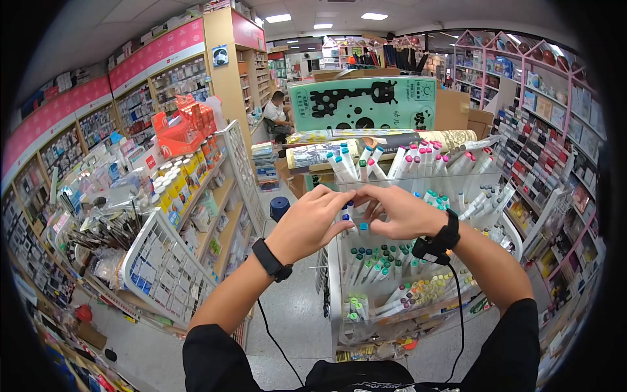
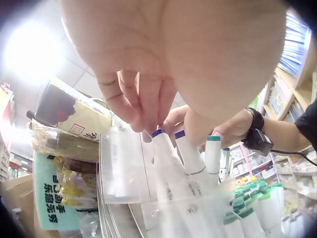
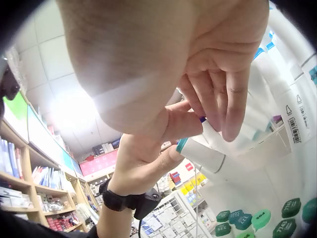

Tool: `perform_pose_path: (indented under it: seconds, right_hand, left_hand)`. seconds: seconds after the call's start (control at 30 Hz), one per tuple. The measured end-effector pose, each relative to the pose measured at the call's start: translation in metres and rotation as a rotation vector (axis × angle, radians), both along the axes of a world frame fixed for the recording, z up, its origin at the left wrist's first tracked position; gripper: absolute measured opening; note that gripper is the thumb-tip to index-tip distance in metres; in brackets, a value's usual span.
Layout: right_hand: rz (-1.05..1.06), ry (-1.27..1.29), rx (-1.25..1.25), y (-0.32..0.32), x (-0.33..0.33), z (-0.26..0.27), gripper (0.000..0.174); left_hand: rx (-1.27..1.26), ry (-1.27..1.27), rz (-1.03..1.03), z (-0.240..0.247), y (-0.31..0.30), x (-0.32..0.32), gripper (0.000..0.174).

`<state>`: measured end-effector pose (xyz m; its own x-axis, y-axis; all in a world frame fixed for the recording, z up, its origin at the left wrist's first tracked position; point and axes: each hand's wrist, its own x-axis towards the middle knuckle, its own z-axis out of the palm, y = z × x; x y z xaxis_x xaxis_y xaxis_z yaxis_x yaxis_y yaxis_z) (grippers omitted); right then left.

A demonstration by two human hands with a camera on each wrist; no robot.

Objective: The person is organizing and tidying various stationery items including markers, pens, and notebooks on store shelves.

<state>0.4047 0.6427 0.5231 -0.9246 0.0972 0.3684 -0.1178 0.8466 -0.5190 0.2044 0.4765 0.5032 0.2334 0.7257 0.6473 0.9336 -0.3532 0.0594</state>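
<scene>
Both hands meet over a clear acrylic rack [image 1: 431, 185] of white markers. My left hand [image 1: 317, 215] reaches in from the left, fingers fairly straight. In the left wrist view its fingertips are right at the purple cap of a marker [image 2: 158, 134]; a second purple-capped marker [image 2: 181, 136] stands beside it. The left thumb lies against a teal-capped marker [image 3: 198, 153] in the right wrist view. My right hand [image 1: 405, 212] bends over the same spot, thumb and fingers around a purple cap [image 3: 202, 119]; I cannot tell whether it pinches that marker.
Green-capped markers [image 1: 379, 258] fill the lower tiers, with pink-capped markers [image 1: 421, 157] behind. A green giraffe package [image 1: 366, 104] stands at the back. Left is a shelf unit with a white grid panel [image 1: 166, 268]; a cable [image 1: 460, 313] hangs from the right wrist. Someone sits in the aisle.
</scene>
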Motion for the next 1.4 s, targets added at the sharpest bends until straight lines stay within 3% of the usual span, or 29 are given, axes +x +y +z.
perform_pose_path:
  seconds: [0.2,0.3,0.47,0.67,0.9,1.0,1.1,1.17,1.23,1.3,1.33,1.4]
  right_hand:
    - [-0.047,-0.118,-0.028,-0.008,0.004,0.007,0.046]
    - [-0.107,-0.116,-0.011,-0.006,-0.002,0.006,0.034]
    - [-0.12,0.001,0.09,-0.006,-0.007,0.001,0.018]
    - [-0.247,0.06,0.129,-0.007,-0.014,0.009,0.016]
    - [-0.127,0.106,0.122,-0.007,-0.019,0.001,0.019]
    - [-0.118,0.05,0.147,-0.006,-0.015,0.004,0.021]
    - [-0.102,0.186,0.263,-0.006,-0.006,0.03,0.018]
    - [-0.164,0.263,0.12,-0.016,0.012,0.05,0.016]
    - [-0.177,0.266,0.152,-0.006,0.014,0.065,0.021]
    - [-0.168,0.328,0.269,0.007,0.01,0.072,0.033]
    - [-0.203,0.237,0.267,0.013,0.008,0.074,0.046]
    - [-0.203,0.249,0.322,0.021,-0.001,0.069,0.05]
  left_hand:
    - [-0.008,0.019,-0.009,-0.006,0.011,-0.003,0.045]
    - [-0.026,0.075,-0.029,-0.009,0.012,-0.004,0.037]
    - [-0.062,-0.045,-0.02,-0.011,0.008,-0.003,0.033]
    - [-0.054,-0.053,0.005,-0.007,0.007,0.001,0.032]
    - [0.12,0.063,0.096,-0.007,0.005,0.013,0.038]
    - [0.088,0.023,0.094,-0.001,0.002,0.014,0.038]
    - [0.124,-0.033,0.042,0.021,-0.003,0.009,0.037]
    - [0.084,-0.238,0.096,0.034,-0.012,0.009,0.037]
    - [0.142,-0.247,0.076,0.039,-0.003,-0.001,0.042]
    - [0.114,-0.46,0.064,0.043,0.006,-0.005,0.051]
    - [0.06,-0.468,0.067,0.04,0.013,-0.009,0.061]
    - [0.056,-0.493,0.053,0.031,0.023,-0.01,0.064]
